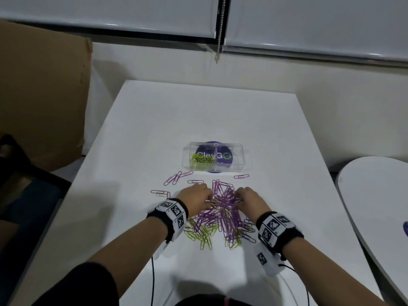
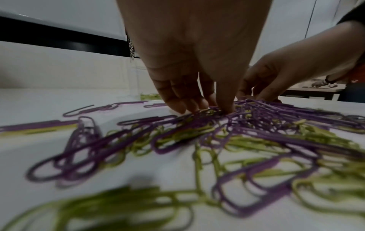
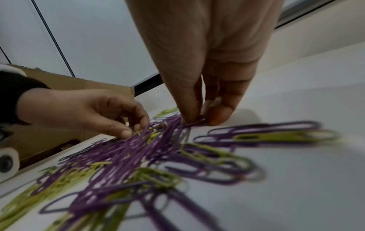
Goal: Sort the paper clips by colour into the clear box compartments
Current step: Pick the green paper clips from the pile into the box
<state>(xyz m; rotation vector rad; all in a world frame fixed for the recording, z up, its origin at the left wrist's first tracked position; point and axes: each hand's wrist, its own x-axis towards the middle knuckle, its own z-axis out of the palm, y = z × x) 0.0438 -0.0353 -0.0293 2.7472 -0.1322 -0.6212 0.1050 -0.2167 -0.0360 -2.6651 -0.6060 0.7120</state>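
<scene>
A mixed pile of purple and yellow-green paper clips (image 1: 223, 217) lies on the white table (image 1: 198, 118) in front of me. My left hand (image 1: 208, 200) reaches into the pile's far left side. Its thumb and curled fingers (image 2: 227, 107) pinch purple clips there. My right hand (image 1: 237, 198) is at the far right side and pinches a bunch of purple clips (image 3: 185, 123) between thumb and fingers (image 3: 219, 115). Beyond the pile stands the clear box (image 1: 240, 157). Its left compartment holds yellow-green clips (image 1: 202, 161). I see no clips in its right compartment.
Loose purple clips (image 1: 176, 177) lie left of the pile, with others near the box (image 1: 241, 176) and at the left (image 1: 160, 192). A cardboard box (image 1: 44, 96) stands left of the table. A round white table (image 1: 375, 206) is at the right. Cables hang at the near edge.
</scene>
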